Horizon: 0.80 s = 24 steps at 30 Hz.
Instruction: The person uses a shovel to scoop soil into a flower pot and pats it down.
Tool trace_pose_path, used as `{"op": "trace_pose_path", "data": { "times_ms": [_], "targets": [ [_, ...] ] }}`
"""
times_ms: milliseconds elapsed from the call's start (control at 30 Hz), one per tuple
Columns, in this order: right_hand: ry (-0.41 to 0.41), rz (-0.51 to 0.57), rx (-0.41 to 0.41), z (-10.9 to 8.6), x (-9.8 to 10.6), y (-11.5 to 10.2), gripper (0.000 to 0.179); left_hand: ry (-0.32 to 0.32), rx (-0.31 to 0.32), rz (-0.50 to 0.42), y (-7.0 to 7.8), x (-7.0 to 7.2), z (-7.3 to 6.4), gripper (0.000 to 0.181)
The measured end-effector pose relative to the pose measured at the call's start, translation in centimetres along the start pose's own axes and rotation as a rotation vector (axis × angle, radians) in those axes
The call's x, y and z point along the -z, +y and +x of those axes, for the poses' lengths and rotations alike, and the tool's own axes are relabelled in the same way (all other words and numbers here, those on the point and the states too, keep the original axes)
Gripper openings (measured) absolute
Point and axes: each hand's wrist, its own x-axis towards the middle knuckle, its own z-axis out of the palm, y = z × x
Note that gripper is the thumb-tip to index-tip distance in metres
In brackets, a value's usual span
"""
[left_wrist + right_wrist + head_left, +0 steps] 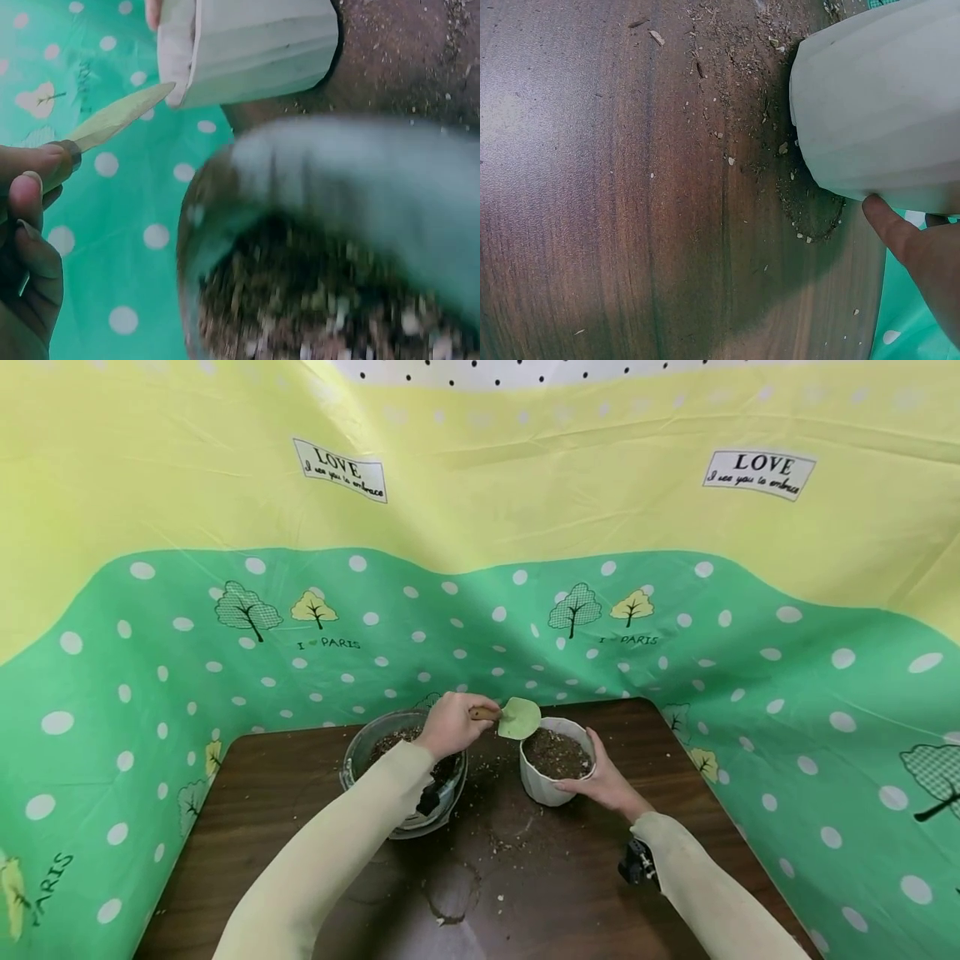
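Observation:
My left hand [456, 725] grips the wooden handle of a small trowel [520, 718] with a pale green blade. That blade reaches to the left rim of a white faceted flowerpot [546, 788] holding dark soil [557, 755]. In the left wrist view, the trowel [120, 118] appears nearly edge-on, its tip overlapping the pot's rim [196, 52]. My right hand [606, 783] holds the pot from the right, thumb on its near side and fingers along the far side. In the right wrist view, a digit of the right hand [904, 236] presses the white pot wall [877, 112].
Left of the pot stands a clear round basin [352, 768] with soil mix [322, 300] and a black object [429, 800] in it, partly hidden by my left arm. Soil crumbs [510, 843] lie scattered on the brown wooden table [262, 827]. A green and yellow curtain [465, 635] hangs behind.

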Motion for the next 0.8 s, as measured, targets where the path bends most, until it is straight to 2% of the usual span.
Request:
{"op": "trace_pose_path", "data": {
  "times_ms": [133, 167, 300, 400, 667, 800],
  "targets": [
    [-0.010, 0.009, 0.001, -1.2, 0.1, -2.3, 0.120, 0.017, 0.039, -0.067, -0.5, 1.9, -0.6, 0.022],
    [-0.009, 0.007, 0.003, -1.2, 0.1, -2.3, 0.120, 0.016, 0.056, -0.091, -0.6, 2.4, -0.8, 0.023],
    [0.006, -0.016, 0.012, -0.4, 0.1, -0.4, 0.123, 0.033, 0.093, -0.155, -1.5, 4.3, -1.6, 0.023],
    [0.013, -0.032, 0.009, 0.4, 0.1, 1.3, 0.125, 0.033, 0.112, -0.167, -2.2, 5.7, -2.2, 0.023],
    [0.011, -0.045, 0.004, 0.4, 0.0, 1.5, 0.126, 0.054, 0.139, -0.156, -4.0, 9.5, -4.1, 0.020],
    [0.005, -0.044, -0.002, 0.5, -0.1, 1.4, 0.126, 0.045, 0.170, -0.155, -4.6, 11.1, -5.2, 0.020]
  ]
}}
